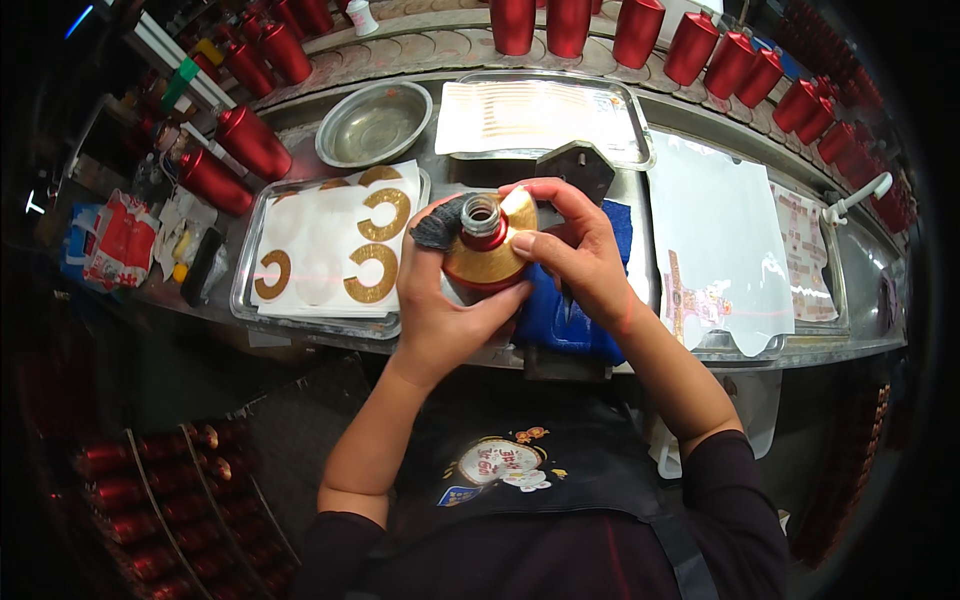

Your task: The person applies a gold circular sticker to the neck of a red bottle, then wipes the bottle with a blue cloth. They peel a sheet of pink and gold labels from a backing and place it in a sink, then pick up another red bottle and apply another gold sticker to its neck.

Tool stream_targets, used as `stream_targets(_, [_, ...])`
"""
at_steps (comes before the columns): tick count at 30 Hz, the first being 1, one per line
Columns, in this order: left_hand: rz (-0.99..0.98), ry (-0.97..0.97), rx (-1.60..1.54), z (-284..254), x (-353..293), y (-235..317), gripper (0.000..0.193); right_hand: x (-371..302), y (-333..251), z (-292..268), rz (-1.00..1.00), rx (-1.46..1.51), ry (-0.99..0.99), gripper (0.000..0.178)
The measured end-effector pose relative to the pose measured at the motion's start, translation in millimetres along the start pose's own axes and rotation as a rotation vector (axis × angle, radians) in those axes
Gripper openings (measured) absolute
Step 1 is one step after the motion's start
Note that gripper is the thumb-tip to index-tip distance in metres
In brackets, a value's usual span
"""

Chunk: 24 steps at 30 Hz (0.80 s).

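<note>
A red glass bottle with a clear threaded neck [482,216] is held upright over the near edge of the bench. A gold curved label [482,262] lies around its shoulder, below the neck. My left hand [437,290] is wrapped round the bottle's left side, with a dark grey covering [440,226] on one finger. On the right side, my right hand [575,245] has its thumb pressed on the gold label and its forefinger at the label's far edge, where it shines brightly. The bottle's lower body is hidden by my hands.
Left of my hands, a tray [240,285] holds a sheet of gold C-shaped labels [372,275]. Behind are a metal bowl [374,125] and a tray of strips [540,115]. A blue cloth [570,325] lies beneath my right hand, white sheets [715,240] farther right. Red bottles [567,25] line the back.
</note>
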<state>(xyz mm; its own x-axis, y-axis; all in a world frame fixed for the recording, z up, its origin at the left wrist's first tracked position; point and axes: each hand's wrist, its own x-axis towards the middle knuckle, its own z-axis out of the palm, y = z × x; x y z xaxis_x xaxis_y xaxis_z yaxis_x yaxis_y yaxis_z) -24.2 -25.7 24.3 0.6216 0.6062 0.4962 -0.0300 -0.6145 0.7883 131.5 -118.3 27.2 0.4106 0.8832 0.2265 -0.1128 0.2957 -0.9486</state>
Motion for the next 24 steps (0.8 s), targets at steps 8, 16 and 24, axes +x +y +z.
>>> stream_targets(8, [-0.320,-0.351,-0.701,-47,27,-1,0.091,0,-8,-5,0.118,-0.023,0.090,0.029])
stream_targets(16, [-0.381,-0.162,-0.548,-27,17,15,0.055,-3,-9,0,0.252,0.068,-0.022,0.044])
stream_targets(24, [-0.378,-0.132,-0.575,-23,16,15,0.052,9,-19,-4,0.374,0.225,-0.080,0.044])
